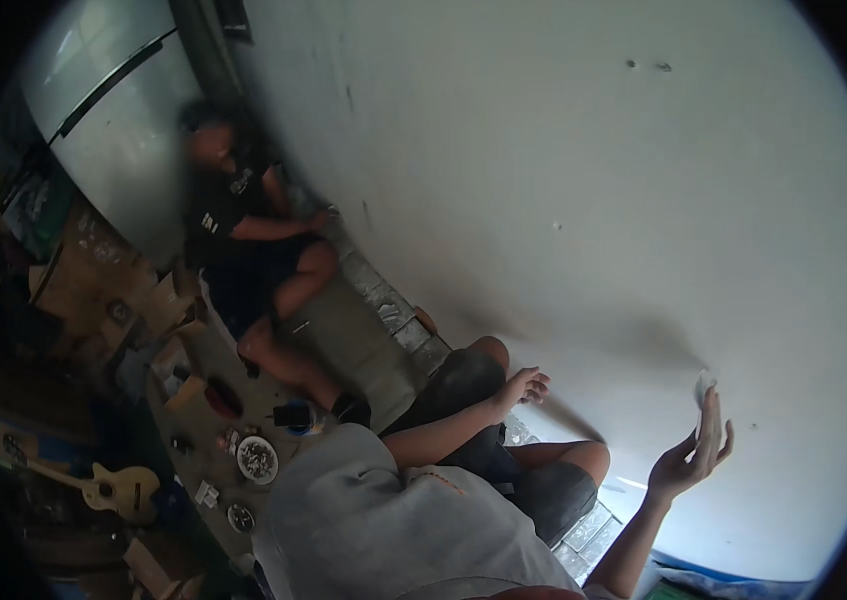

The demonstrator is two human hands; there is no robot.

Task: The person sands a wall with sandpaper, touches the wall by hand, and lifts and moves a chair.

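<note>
My right hand (pixel 695 455) is raised to the white wall (pixel 503 150), fingers stretched out along its surface. Under its fingertips is a small, thin, pale piece (pixel 703 384), perhaps folded paper; its exact kind is unclear. Lower and to the left, my left hand (pixel 523 388) hovers over my bent knees with its fingers loosely curled and apart. Nothing shows in that hand, and it appears to be off the wall.
Another person (pixel 243 220) sits by the wall at upper left. On the table (pixel 218 465) are a bowl of small bits (pixel 257 460), a smaller dish (pixel 240 517) and a dark phone-like object (pixel 293 414). A guitar (pixel 123 490), cardboard (pixel 88 270) and a fridge (pixel 123 130) stand at left.
</note>
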